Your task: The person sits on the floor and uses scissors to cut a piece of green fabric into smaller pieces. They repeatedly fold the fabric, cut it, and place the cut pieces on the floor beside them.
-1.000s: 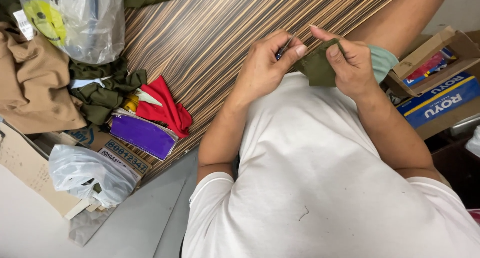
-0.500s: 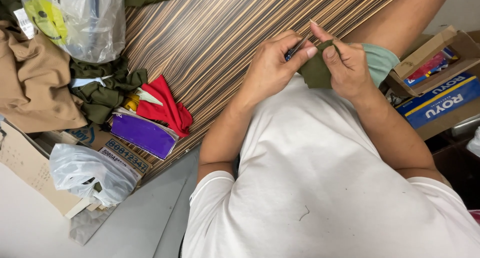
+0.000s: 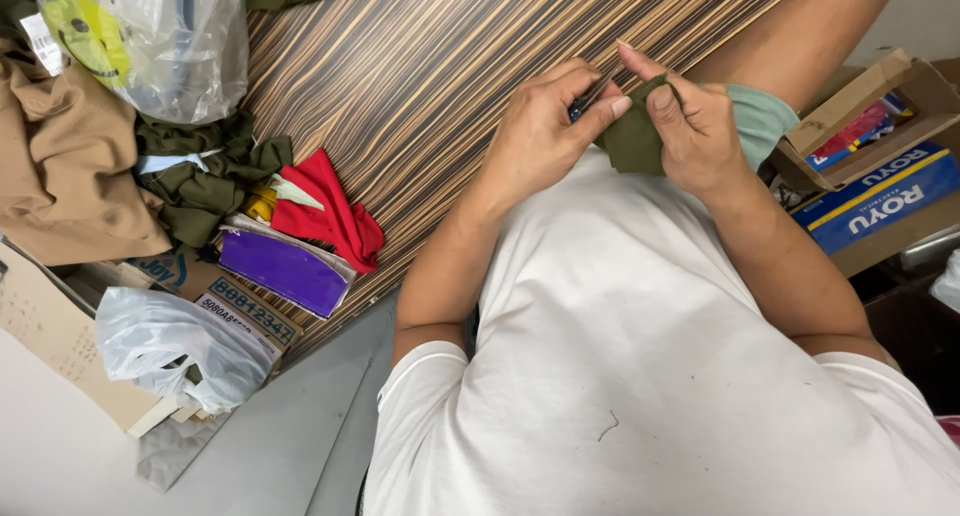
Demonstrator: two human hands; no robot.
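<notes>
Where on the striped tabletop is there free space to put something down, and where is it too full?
The striped tabletop is bare in the middle, between the clear plastic bag, the red cloth and the hands. The left edge is crowded with fabric, a purple packet and bags. Boxes fill the right side.

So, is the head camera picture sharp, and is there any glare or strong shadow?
Head view: even, soft light, no hard shadows; both hands, left hand and right hand, and the olive cloth look sharp; glare on the clear plastic bag; wide-angle lens bends the edges.

Striped table point(image 3: 420, 86) open (perhaps); fabric pile point(image 3: 150, 176) left.
</notes>
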